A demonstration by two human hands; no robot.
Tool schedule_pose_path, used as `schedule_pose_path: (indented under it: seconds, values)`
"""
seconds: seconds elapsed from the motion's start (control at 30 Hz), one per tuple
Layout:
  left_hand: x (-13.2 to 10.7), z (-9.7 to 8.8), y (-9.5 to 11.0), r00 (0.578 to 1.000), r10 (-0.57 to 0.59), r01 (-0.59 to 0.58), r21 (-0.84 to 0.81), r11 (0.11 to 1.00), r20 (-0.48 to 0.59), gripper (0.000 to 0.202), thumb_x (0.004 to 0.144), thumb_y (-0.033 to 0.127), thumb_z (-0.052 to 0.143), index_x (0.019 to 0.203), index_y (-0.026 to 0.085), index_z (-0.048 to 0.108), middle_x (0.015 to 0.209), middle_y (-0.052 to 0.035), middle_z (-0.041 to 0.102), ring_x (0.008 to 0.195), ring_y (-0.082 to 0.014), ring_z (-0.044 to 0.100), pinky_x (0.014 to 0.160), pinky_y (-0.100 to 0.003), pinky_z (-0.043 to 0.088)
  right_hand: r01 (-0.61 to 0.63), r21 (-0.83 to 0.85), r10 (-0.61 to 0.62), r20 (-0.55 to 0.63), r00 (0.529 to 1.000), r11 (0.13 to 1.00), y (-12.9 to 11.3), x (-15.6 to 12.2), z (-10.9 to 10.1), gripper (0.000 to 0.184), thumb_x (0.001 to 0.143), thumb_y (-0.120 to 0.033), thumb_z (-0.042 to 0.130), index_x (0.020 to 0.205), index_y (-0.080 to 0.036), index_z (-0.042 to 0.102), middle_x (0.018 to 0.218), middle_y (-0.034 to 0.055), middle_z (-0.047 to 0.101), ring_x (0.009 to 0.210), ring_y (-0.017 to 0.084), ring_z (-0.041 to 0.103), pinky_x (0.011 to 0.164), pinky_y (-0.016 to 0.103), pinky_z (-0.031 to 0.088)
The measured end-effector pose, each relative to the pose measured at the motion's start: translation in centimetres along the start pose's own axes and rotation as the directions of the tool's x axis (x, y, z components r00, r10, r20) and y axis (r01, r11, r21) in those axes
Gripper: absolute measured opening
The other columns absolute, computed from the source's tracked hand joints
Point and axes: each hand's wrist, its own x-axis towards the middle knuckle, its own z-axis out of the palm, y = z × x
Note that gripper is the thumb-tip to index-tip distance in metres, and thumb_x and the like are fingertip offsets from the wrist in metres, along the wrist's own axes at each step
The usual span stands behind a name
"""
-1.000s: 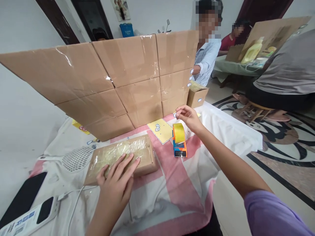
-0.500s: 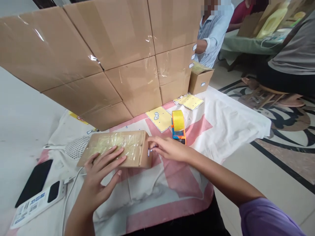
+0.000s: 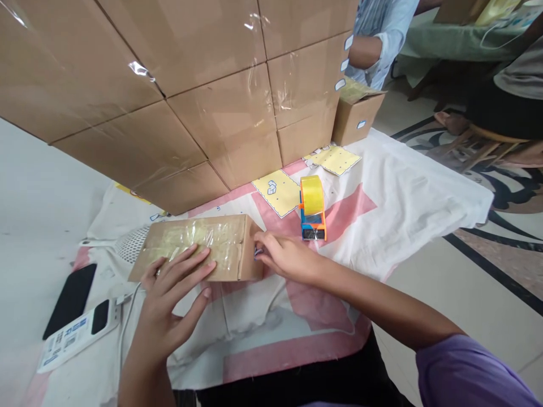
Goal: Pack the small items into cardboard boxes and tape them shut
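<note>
A small cardboard box (image 3: 229, 249) with clear tape across its top lies in front of me on the cloth. Spread fingers of my left hand (image 3: 176, 294) rest flat on the taped top, near its front left part. At the box's right end, my right hand (image 3: 286, 254) is closed, fingertips bent against the cardboard. A small white and blue sticker (image 3: 258, 252) shows at those fingertips, mostly covered by them. To the right of the box stands an orange and blue tape dispenser (image 3: 313, 217) with a yellow roll.
A tall stack of taped cartons (image 3: 229, 124) rises behind. Yellow sticker sheets (image 3: 278, 192) lie before it; another small box (image 3: 358, 116) sits at the far right. Left are a black phone (image 3: 70, 299), a white power strip (image 3: 80, 336) and a cable. A person's arm (image 3: 367, 52) shows behind.
My view has tilted down and slightly left. My left hand stays on the box; my right fingers have closed in at its right end, covering more of the sticker.
</note>
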Motion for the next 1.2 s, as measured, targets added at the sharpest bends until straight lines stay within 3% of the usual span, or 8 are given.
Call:
schedule_pose_path:
  seconds: [0.2,0.4,0.5,0.63,0.93,1.03,1.1,1.2]
  values:
    - [0.0,-0.2,-0.6,0.998,-0.058,0.058,0.000,0.998,0.001,0.045,0.091,0.021,0.061,0.134,0.035,0.058,0.143,-0.0070,0.062,0.138,-0.0338,0.052,0.117,-0.060,0.025,-0.176,-0.049,0.161,-0.224,0.961,0.983,1.5,3.5,-1.1,0.105,0.064,-0.052,0.091,0.145,-0.016,0.035,0.137,0.0256,0.056,0.132,0.044,0.052,0.102,0.057,0.048]
    - [0.5,0.3,-1.3,0.993,-0.099,0.100,0.015,0.995,-0.070,0.035,0.092,0.020,0.061,0.125,0.032,0.063,0.137,-0.0066,0.066,0.134,-0.0327,0.057,0.117,-0.059,0.024,0.019,0.249,-0.044,0.094,0.995,0.968,0.5,2.6,-0.1,0.125,0.079,-0.043,0.083,0.163,-0.024,-0.008,0.160,0.0219,0.032,0.149,0.034,0.033,0.118,0.051,0.035]
    - [0.2,0.6,-1.2,0.988,-0.093,0.095,0.016,0.995,-0.122,0.030,0.091,0.018,0.061,0.119,0.029,0.064,0.134,-0.0044,0.067,0.132,-0.0320,0.058,0.119,-0.060,0.023,-0.076,0.207,0.065,0.056,0.996,0.975,-1.4,2.0,2.0,0.149,0.064,-0.051,0.090,0.160,-0.025,-0.021,0.160,0.0229,0.019,0.152,0.041,0.020,0.121,0.056,0.029]
    - [-0.6,0.8,-1.4,0.978,-0.094,0.090,-0.030,0.996,-0.184,0.024,0.090,0.018,0.060,0.111,0.028,0.067,0.129,-0.0012,0.069,0.129,-0.0315,0.060,0.119,-0.061,0.023,-0.136,0.193,0.141,-0.017,0.990,0.972,-3.0,2.1,3.8,0.157,0.058,-0.053,0.092,0.158,-0.026,-0.026,0.151,0.0217,0.024,0.147,0.041,0.026,0.118,0.057,0.031]
    - [-2.8,1.4,-0.8,0.923,-0.155,0.077,-0.226,0.971,-0.352,0.021,0.090,0.020,0.052,0.100,0.027,0.068,0.119,-0.0033,0.073,0.125,-0.0305,0.063,0.121,-0.062,0.023,-0.091,0.099,0.103,-0.125,0.987,0.991,-6.1,-1.6,7.0,0.144,0.067,-0.066,0.078,0.160,-0.013,-0.019,0.150,0.0287,0.034,0.138,0.046,0.035,0.115,0.064,0.028]
    - [-3.1,1.5,-0.7,0.920,-0.170,0.092,-0.226,0.970,-0.353,0.019,0.089,0.021,0.053,0.100,0.027,0.068,0.117,-0.0040,0.073,0.125,-0.0311,0.063,0.120,-0.063,0.024,-0.080,0.175,0.091,-0.057,0.994,0.981,-5.6,-2.1,5.6,0.140,0.070,-0.065,0.079,0.162,-0.017,-0.015,0.159,0.0250,0.028,0.147,0.042,0.027,0.119,0.060,0.027]
    - [-3.1,1.6,-0.9,0.926,-0.170,0.102,-0.211,0.972,-0.337,0.019,0.089,0.023,0.054,0.100,0.026,0.068,0.117,-0.0055,0.074,0.125,-0.0323,0.063,0.120,-0.064,0.025,-0.053,0.249,0.048,0.027,0.999,0.967,-4.3,-2.0,3.2,0.122,0.078,-0.063,0.075,0.164,-0.021,-0.001,0.163,0.0193,0.030,0.150,0.036,0.028,0.120,0.053,0.031]
    - [-3.0,1.9,-1.3,0.919,-0.161,0.094,-0.196,0.976,-0.361,0.019,0.090,0.024,0.053,0.101,0.026,0.070,0.114,-0.0071,0.075,0.124,-0.0327,0.063,0.118,-0.064,0.025,-0.147,0.129,0.139,0.070,0.988,0.981,-1.7,-1.2,0.1,0.063,0.098,-0.052,0.056,0.151,-0.021,0.047,0.159,0.0165,0.040,0.146,0.033,0.036,0.116,0.054,0.036]
